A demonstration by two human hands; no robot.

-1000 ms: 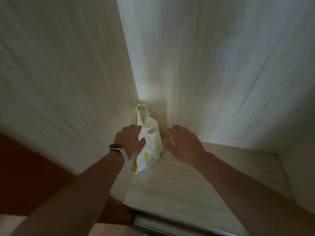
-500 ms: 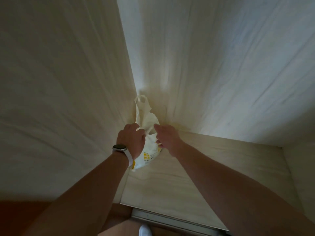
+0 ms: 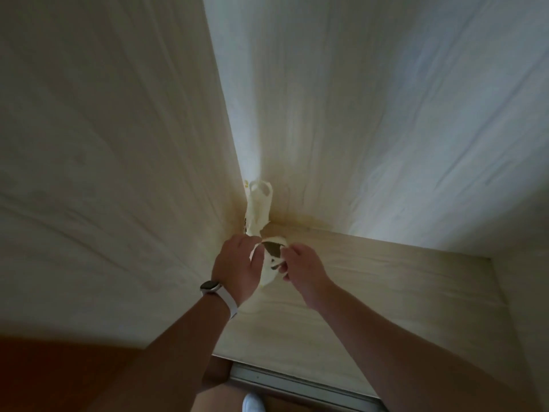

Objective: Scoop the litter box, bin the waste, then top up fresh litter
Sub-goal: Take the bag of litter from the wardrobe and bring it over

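Observation:
A white plastic bag with yellow print (image 3: pixel 259 209) stands in the back left corner of a pale wooden closet floor (image 3: pixel 371 292). One handle loop sticks up against the corner. My left hand (image 3: pixel 239 263), with a white watch on the wrist, grips the bag's left edge. My right hand (image 3: pixel 303 269) pinches the right edge. Between the two hands the bag's mouth (image 3: pixel 272 248) is pulled apart and shows something dark inside. The lower part of the bag is hidden behind my hands.
Pale wood panels (image 3: pixel 104 173) rise on the left and at the back. A metal sliding-door track (image 3: pixel 297 385) runs along the closet's front edge. A white shoe tip (image 3: pixel 252 404) shows at the bottom, on a reddish-brown floor (image 3: pixel 44 376).
Both hands went from hovering open beside the bag to gripping its top edges. They have pulled the mouth apart, so the dark inside now shows.

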